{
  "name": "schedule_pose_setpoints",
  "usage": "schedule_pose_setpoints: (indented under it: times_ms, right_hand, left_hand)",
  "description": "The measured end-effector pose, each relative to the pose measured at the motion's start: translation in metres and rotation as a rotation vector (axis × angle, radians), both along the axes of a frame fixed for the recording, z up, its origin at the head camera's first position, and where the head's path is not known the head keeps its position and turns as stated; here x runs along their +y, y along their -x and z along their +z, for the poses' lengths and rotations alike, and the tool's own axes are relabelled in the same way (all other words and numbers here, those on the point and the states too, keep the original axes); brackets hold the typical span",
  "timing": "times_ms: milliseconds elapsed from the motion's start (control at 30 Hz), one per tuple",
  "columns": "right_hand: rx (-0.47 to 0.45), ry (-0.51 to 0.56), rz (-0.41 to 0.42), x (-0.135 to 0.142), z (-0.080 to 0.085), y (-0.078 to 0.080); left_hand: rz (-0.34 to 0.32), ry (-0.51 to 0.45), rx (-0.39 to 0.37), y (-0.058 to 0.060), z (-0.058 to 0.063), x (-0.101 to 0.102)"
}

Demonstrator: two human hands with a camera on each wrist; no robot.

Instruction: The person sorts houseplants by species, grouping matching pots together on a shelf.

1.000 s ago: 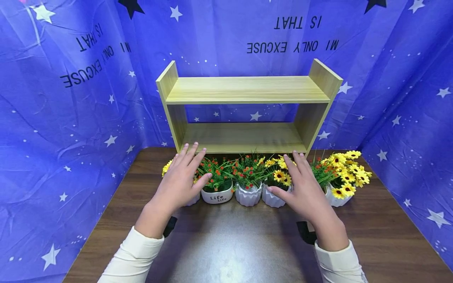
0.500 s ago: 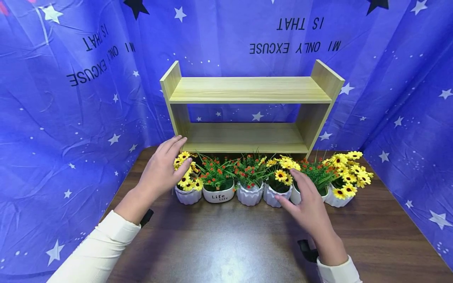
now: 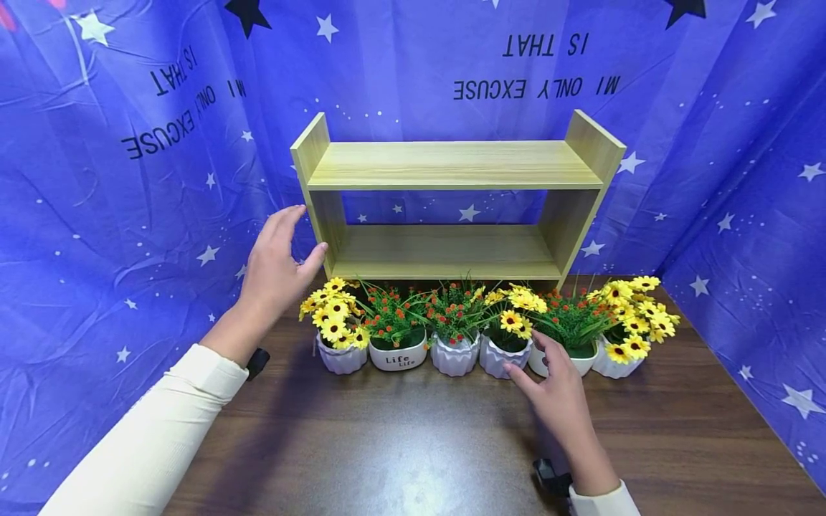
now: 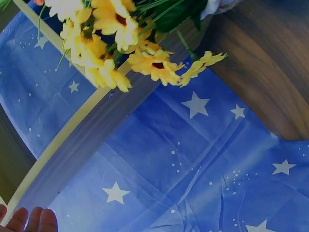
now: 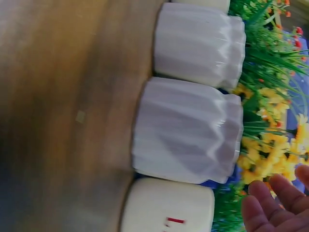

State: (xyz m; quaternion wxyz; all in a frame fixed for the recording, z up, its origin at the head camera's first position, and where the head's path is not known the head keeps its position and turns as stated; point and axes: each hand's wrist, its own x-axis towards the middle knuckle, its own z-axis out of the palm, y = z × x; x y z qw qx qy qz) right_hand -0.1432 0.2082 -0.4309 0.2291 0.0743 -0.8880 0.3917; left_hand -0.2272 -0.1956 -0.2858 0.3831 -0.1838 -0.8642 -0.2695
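My left hand (image 3: 272,269) is raised beside the left side panel of a light wooden two-tier shelf (image 3: 452,163), thumb and fingers apart and holding nothing. Whether its fingertips touch the panel, I cannot tell. Below it stands a white pot of yellow flowers (image 3: 335,315). My right hand (image 3: 560,394) is in front of another fluted white pot (image 5: 188,129) with yellow flowers (image 3: 513,312), thumb and fingers spread. In the right wrist view its fingertips (image 5: 260,193) are near the blooms, with nothing gripped.
In the row also stand an oval white "Life" planter (image 3: 396,357), a fluted pot with red flowers (image 3: 454,356), another oval planter (image 3: 584,362) and a yellow-flowered pot (image 3: 616,362). They stand on a brown wooden table (image 3: 413,430). Blue star-patterned cloth (image 3: 116,251) surrounds it.
My left hand has moved left and up, from over the flowers to beside the shelf's left side. My right hand has come lower and nearer the front. The pots and shelf stay put.
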Motion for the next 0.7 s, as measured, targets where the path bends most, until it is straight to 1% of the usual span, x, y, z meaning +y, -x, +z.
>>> schedule_pose_setpoints:
  times_ms: [67,200,333,533,700]
  right_hand:
    - [-0.047,0.027,-0.021,0.000,-0.005,0.001]
    - [-0.120,0.065,-0.050,-0.001,-0.014,0.005]
    - [-0.160,0.083,-0.063,-0.003,-0.023,0.009]
    - [-0.163,0.137,-0.114,-0.004,-0.029,0.014]
    - [-0.217,0.186,-0.144,-0.006,-0.028,0.014]
  left_hand:
    - [0.013,-0.036,-0.026,0.003,0.004,0.000]
    - [0.028,-0.126,-0.129,0.008,0.010,0.002]
    - [0.042,-0.188,-0.205,0.015,0.014,0.004]
    - [0.040,-0.238,-0.260,0.025,0.017,0.007]
    - [0.041,-0.241,-0.279,0.032,0.019,0.011]
